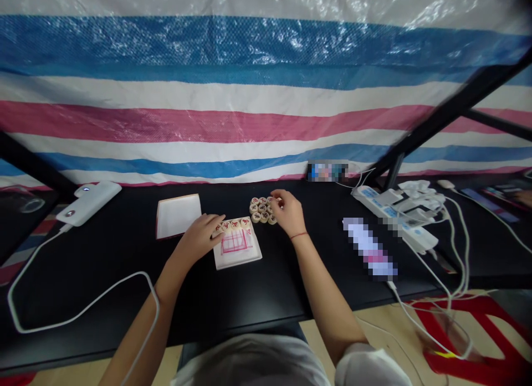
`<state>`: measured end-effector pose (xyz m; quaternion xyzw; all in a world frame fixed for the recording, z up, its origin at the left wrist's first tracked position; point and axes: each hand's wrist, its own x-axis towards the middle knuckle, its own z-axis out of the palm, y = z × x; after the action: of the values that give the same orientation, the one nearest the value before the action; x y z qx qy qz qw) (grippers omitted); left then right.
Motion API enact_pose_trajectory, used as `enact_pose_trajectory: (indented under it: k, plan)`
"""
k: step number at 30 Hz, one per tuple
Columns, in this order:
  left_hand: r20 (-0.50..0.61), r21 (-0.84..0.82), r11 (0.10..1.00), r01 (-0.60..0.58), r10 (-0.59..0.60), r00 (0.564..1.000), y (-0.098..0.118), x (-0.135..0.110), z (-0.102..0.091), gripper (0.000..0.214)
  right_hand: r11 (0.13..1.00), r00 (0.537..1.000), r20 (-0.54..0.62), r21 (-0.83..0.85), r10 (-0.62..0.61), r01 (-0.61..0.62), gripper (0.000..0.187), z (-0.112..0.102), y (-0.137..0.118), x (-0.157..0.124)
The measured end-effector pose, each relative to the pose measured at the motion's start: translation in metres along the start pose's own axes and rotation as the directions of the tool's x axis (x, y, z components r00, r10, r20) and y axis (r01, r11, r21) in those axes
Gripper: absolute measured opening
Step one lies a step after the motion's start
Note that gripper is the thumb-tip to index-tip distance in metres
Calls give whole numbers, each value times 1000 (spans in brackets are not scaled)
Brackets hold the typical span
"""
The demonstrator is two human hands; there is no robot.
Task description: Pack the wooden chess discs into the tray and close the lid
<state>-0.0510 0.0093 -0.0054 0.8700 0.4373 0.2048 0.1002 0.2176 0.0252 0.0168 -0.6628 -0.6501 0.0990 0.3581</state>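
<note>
Currently in the white box: a row of round pieces with red characters runs along the far edge, above a pink grid on the bottom.
Lid: left of the box, white inside facing up.
Loose pieces: clustered on the table, just right of the box's far corner.
Your left hand: fingers slightly parted around the row's left end; you cannot tell whether they grip a piece.
Your right hand: fingers bent over the cluster's right side, thumb near forefinger; any hold is hidden.
Table: black, with a white gadget far left, a blurred phone and a loaded power strip right.
Room: striped plastic sheet behind, red stool on the pale floor.
</note>
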Motion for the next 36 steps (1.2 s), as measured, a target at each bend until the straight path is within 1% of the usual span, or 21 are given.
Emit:
enact_pose_trajectory:
  k: [2, 4, 5, 7, 9, 11, 13, 15, 19, 23, 24, 25, 26, 27, 28, 29, 30, 31, 32, 34, 36]
  plan:
    - [-44, -8, 1000, -16, 16, 999, 1, 0, -1, 37, 995, 995, 96, -97, 7, 2, 26, 2, -3, 14]
    - [-76, -17, 999, -28, 27, 997, 1, 0, -3, 35, 978, 970, 245, -201, 1, 50, 28, 8, -13, 27]
    - [-90, -23, 999, -29, 27, 996, 1, 0, -3, 35, 964, 945, 326, -256, 14, 75, 30, 12, -19, 34]
    - [-115, -35, 999, -22, 18, 993, 1, 0, -4, 33, 923, 876, 475, -369, 85, 110, 35, 21, -31, 48]
    - [-130, -40, 999, -14, 8, 991, 0, -1, -4, 32, 887, 811, 564, -441, 157, 135, 35, 29, -41, 60]
    - [-135, -39, 999, -8, 3, 991, -1, -3, -4, 32, 872, 779, 598, -467, 191, 144, 32, 34, -48, 69]
    - [-135, -41, 999, -10, 4, 991, -2, -3, -4, 31, 870, 770, 604, -474, 205, 140, 30, 38, -53, 74]
    - [-141, -52, 999, -14, 6, 990, -2, -3, -4, 29, 869, 766, 605, -478, 218, 130, 32, 41, -55, 77]
    - [-152, -68, 998, -13, 3, 988, -1, -3, -6, 28, 883, 774, 595, -457, 217, 104, 38, 45, -59, 82]
    - [-168, -80, 996, 38, -51, 984, -1, -4, -5, 27, 911, 806, 568, -401, 167, 93, 41, 39, -62, 84]
    - [-185, -91, 994, 62, -78, 980, 0, -4, -4, 28, 926, 814, 563, -367, 144, 90, 41, 35, -63, 82]
    - [-203, -111, 990, 88, -109, 973, 1, -4, -3, 30, 954, 815, 569, -291, 113, 71, 41, 31, -66, 78]
    - [-218, -139, 984, 111, -140, 966, 2, -3, -2, 33, 986, 806, 587, -164, 72, 32, 41, 27, -69, 72]
    - [-224, -175, 976, 130, -168, 960, 3, -3, -1, 38, 1000, 794, 608, 4, 19, -28, 42, 24, -72, 65]
    - [-226, -214, 967, 139, -188, 956, 5, -3, 0, 42, 971, 772, 634, 207, -43, -116, 45, 21, -76, 55]
    - [-225, -249, 958, 139, -197, 954, 7, -3, 0, 45, 913, 752, 651, 362, -102, -190, 46, 18, -80, 45]
    - [-229, -276, 952, 129, -196, 953, 9, -3, 1, 46, 858, 744, 654, 455, -141, -237, 47, 17, -83, 35]
    - [-239, -294, 949, 114, -189, 952, 10, -3, 0, 45, 817, 739, 652, 511, -167, -266, 47, 16, -86, 25]
    - [-253, -305, 947, 101, -183, 950, 12, -3, 0, 42, 789, 746, 641, 548, -183, -278, 47, 16, -87, 17]
    - [-279, -318, 944, 86, -180, 943, 15, -3, -2, 37, 762, 768, 610, 588, -196, -272, 47, 18, -88, 4]
    - [-299, -326, 943, 69, -172, 938, 18, -4, -3, 35, 756, 790, 578, 606, -205, -247, 49, 21, -87, -2]
